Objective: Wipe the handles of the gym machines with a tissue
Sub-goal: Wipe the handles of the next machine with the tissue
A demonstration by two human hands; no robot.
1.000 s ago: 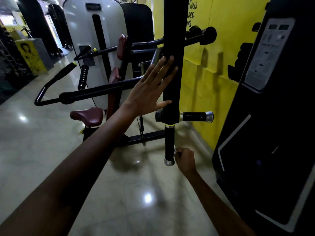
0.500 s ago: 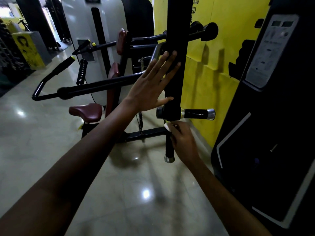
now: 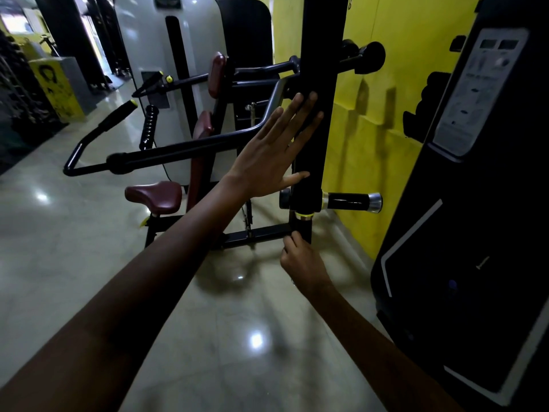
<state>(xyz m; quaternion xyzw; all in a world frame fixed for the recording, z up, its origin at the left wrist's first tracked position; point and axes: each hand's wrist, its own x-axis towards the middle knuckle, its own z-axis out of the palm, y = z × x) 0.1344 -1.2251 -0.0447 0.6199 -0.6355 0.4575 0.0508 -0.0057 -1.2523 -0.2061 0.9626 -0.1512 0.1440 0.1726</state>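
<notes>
A black vertical post (image 3: 320, 55) of a gym machine stands in front of me. My left hand (image 3: 267, 162) presses flat on it with straight fingers, the thumb on the post's left edge. Below a yellow ring, a short black lower handle (image 3: 303, 226) hangs down from the post. My right hand (image 3: 303, 263) grips this handle, its fingers curled round it and covering its lower end. The tissue is almost wholly hidden in that grip. A side handle (image 3: 347, 201) with a chrome cap sticks out to the right of the post.
A maroon seat (image 3: 154, 196) and long black lever arms (image 3: 166, 153) lie to the left. A white weight-stack cover (image 3: 166, 55) stands behind them. The yellow wall (image 3: 386, 99) is close on the right, beside a black machine housing (image 3: 475, 233). Shiny floor (image 3: 208, 337) spreads below.
My right hand rose from the handle's bottom end to just under the joint, then slid partly back down. The white tissue that showed above my fingers is now hidden. My left hand stays put.
</notes>
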